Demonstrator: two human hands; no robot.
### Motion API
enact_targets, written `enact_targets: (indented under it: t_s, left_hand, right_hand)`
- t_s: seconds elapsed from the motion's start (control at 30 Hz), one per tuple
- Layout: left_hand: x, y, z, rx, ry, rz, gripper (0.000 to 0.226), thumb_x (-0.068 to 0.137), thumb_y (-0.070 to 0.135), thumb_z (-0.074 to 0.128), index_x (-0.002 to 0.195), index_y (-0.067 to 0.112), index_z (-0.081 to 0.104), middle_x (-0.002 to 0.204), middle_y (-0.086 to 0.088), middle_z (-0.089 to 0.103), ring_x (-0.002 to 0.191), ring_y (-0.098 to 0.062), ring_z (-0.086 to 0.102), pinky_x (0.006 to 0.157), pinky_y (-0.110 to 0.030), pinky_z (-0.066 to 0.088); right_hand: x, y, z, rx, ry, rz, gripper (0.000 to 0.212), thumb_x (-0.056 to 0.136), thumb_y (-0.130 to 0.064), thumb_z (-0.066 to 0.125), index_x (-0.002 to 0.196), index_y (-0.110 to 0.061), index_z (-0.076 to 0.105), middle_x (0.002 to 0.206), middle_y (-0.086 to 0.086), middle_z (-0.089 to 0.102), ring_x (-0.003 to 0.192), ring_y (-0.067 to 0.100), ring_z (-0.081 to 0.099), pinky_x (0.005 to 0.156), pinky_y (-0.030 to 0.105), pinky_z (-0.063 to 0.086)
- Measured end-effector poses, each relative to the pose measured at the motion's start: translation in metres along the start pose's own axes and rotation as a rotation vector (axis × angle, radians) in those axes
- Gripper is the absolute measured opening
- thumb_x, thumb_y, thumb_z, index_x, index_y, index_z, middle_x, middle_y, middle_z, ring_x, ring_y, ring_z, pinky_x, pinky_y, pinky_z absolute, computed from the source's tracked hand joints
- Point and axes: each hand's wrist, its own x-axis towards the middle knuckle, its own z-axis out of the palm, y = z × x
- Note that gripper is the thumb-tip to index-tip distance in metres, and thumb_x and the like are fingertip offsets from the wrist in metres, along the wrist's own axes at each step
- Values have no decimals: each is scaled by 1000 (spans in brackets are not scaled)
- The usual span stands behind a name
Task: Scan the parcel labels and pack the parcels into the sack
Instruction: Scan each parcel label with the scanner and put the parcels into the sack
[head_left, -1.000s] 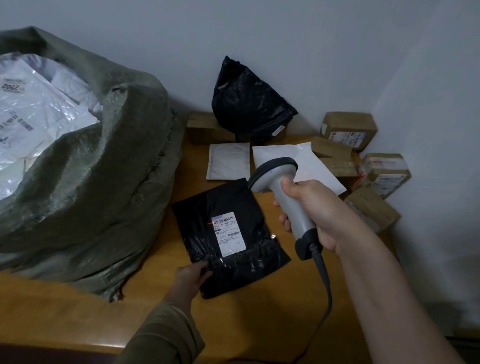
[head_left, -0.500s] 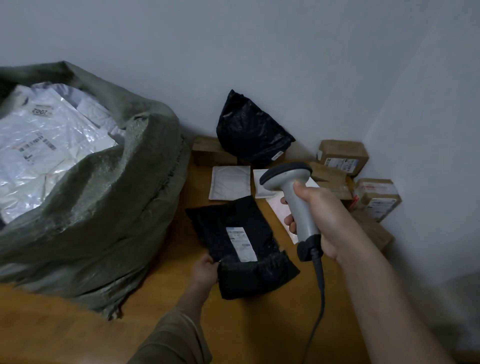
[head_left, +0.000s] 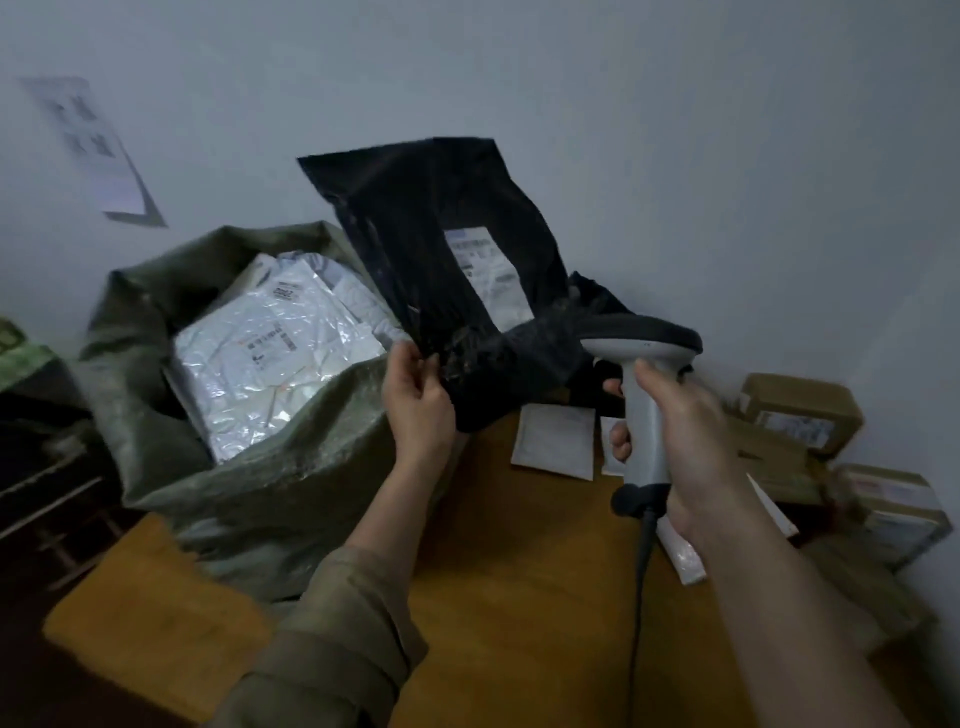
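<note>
My left hand (head_left: 418, 402) pinches the lower left edge of a black plastic parcel (head_left: 415, 234) and holds it up in the air, its white label (head_left: 488, 278) facing me. The parcel hangs beside the open mouth of the green woven sack (head_left: 270, 483), which stands at the left and holds several silvery-white parcels (head_left: 270, 358). My right hand (head_left: 675, 431) grips a grey handheld barcode scanner (head_left: 641, 374) by its handle, head pointing left, just right of the lifted parcel. The scanner's cable drops toward me.
On the wooden table (head_left: 519, 597) lie a white padded envelope (head_left: 553, 441) and another white mailer (head_left: 680, 551). Several cardboard boxes (head_left: 802, 415) are stacked against the wall at the right. A paper sheet (head_left: 93, 150) hangs on the wall at upper left.
My left hand has lifted the black parcel off the table and carried it up toward the sack's mouth. My right hand with the scanner stayed at the right; my view swung left.
</note>
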Motion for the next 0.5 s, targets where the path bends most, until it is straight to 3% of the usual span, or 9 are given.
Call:
enact_targets:
  t_s: [0.1, 0.2, 0.3, 0.4, 0.5]
  left_hand:
    - [39, 15, -32, -54, 262, 12, 20, 98, -3, 44, 85, 12, 46, 79, 3, 49, 61, 3, 50, 60, -16, 44]
    - [69, 8, -68, -45, 410, -93, 21, 99, 1, 44, 88, 18, 50, 84, 6, 52, 66, -12, 59, 55, -20, 52]
    - [83, -11, -103, 117, 500, -133, 12, 96, 1, 44, 93, 10, 50, 85, 4, 52, 73, -22, 58, 52, -22, 55]
    - [88, -32, -128, 337, 435, -302, 17, 90, -3, 46, 98, 7, 57, 91, -2, 58, 87, -28, 59, 76, -34, 54]
    - [90, -47, -146, 468, 239, -523, 26, 82, -8, 45, 97, 8, 58, 93, -14, 65, 87, -36, 64, 76, -42, 57]
  right_hand:
    - [-1, 5, 21, -2, -45, 7, 29, 97, -34, 59, 111, -10, 65, 100, 10, 66, 56, 14, 54, 53, 29, 45]
    - [-4, 10, 40, -13, -94, 22, 23, 96, -35, 60, 106, -15, 65, 100, 11, 67, 59, 17, 54, 59, 34, 44]
    - [-8, 16, 55, -26, -117, 19, 20, 96, -34, 59, 100, -16, 65, 89, 10, 68, 57, 18, 54, 61, 36, 44]
    - [-9, 21, 65, -32, -110, 6, 19, 96, -33, 59, 102, -15, 65, 96, 8, 69, 56, 17, 55, 60, 36, 45]
    - [-10, 24, 72, -36, -98, 9, 20, 96, -33, 60, 101, -14, 66, 89, 8, 69, 56, 17, 54, 61, 37, 44]
